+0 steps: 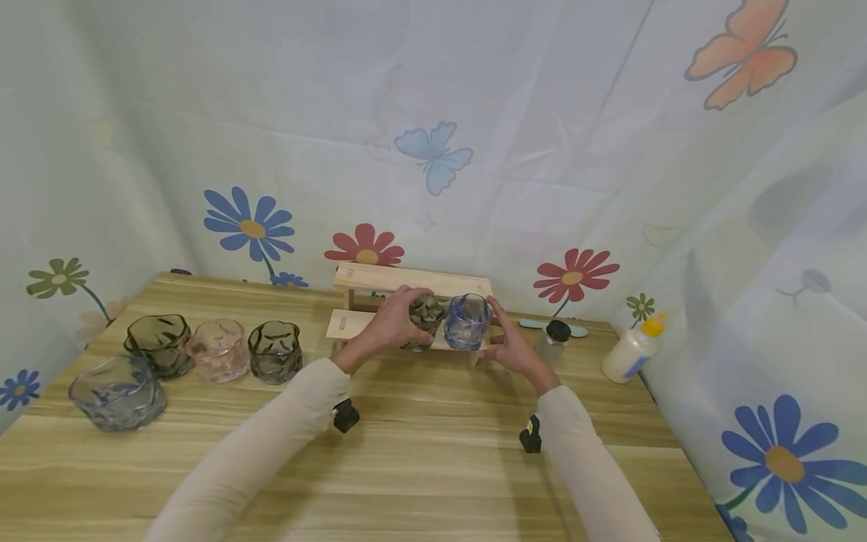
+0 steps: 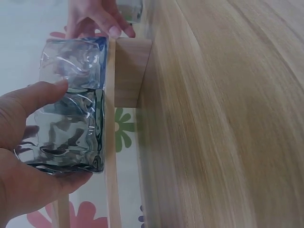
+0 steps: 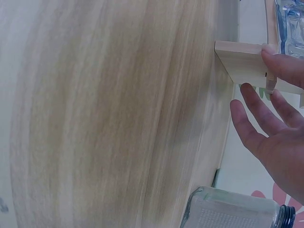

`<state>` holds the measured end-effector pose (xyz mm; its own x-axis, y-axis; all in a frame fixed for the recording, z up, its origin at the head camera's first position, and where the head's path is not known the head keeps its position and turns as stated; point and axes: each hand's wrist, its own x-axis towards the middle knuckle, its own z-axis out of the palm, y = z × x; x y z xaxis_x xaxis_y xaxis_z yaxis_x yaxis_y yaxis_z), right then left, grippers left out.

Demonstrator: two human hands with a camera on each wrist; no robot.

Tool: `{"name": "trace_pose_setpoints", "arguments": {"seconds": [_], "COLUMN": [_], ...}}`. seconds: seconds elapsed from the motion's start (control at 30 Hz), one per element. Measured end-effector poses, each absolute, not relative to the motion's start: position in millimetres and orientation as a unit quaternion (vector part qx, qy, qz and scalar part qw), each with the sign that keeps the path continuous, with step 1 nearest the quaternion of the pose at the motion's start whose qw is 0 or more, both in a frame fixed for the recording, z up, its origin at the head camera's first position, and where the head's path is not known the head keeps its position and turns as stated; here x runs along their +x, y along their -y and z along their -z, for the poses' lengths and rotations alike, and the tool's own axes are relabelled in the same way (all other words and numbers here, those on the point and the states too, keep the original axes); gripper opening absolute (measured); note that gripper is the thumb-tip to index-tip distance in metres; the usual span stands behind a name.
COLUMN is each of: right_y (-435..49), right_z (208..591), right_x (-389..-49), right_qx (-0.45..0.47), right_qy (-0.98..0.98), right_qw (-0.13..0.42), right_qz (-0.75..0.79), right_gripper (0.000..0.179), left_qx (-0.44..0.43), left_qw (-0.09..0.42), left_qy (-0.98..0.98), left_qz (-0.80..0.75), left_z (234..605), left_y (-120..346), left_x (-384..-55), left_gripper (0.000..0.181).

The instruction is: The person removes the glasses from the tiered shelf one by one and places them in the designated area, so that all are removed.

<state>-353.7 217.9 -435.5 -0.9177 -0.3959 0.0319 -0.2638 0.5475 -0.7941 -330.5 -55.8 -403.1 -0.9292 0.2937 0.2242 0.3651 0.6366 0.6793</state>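
Observation:
My left hand (image 1: 398, 322) grips a smoky grey-green glass tumbler (image 2: 66, 137) between thumb and fingers, on the lower step of a small two-tier wooden rack (image 1: 352, 322). Right beside it on the same step stands a blue-tinted glass tumbler (image 1: 467, 322), the two glasses side against side in the left wrist view. At the rack's right end is my right hand (image 1: 512, 348). Its thumb lies at the step's front edge close to the blue tumbler, and its other fingers (image 3: 261, 109) spread loosely around the end of the step.
On the table's left stand a clear bluish tumbler (image 1: 117, 395), a dark olive one (image 1: 159, 348), a pink one (image 1: 220, 352) and a grey one (image 1: 275, 354). Right of the rack are a black-lidded jar (image 1: 554, 340), a pale flat tool (image 1: 578, 331) and a yellow-capped glue bottle (image 1: 630, 355). A printed curtain (image 1: 305, 150) hangs behind.

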Motion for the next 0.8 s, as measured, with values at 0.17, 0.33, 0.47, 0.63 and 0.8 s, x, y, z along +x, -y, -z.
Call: {"name": "trace_pose_setpoints", "arguments": {"seconds": [0.17,0.33,0.47,0.63,0.8], "right_y": [-217,-217,-215,-218,-218], "right_z": [436,432,426,436,437], "right_x": [-354,-351,-347,-354,-354], "right_qx": [-0.194,-0.194,-0.198,-0.194,-0.186], "right_qy": [-0.874,-0.875,-0.871,-0.875,-0.879], "right_qw": [0.068,0.075,0.085,0.076,0.073], "right_qz": [0.441,0.438,0.442,0.437,0.433], "right_gripper": [0.109,0.108,0.108,0.109,0.109], "left_qx": [-0.177,-0.188,-0.197,-0.201,-0.206], "left_qw": [0.042,0.047,0.054,0.060,0.068], "left_qy": [0.903,0.904,0.903,0.904,0.906], "left_qz": [0.389,0.380,0.378,0.373,0.363], "left_z": [403,406,407,406,405], "left_y": [59,64,67,72,77], "left_x": [-327,-324,-318,-308,-299], "left_gripper": [0.081,0.082,0.082,0.080,0.080]}}
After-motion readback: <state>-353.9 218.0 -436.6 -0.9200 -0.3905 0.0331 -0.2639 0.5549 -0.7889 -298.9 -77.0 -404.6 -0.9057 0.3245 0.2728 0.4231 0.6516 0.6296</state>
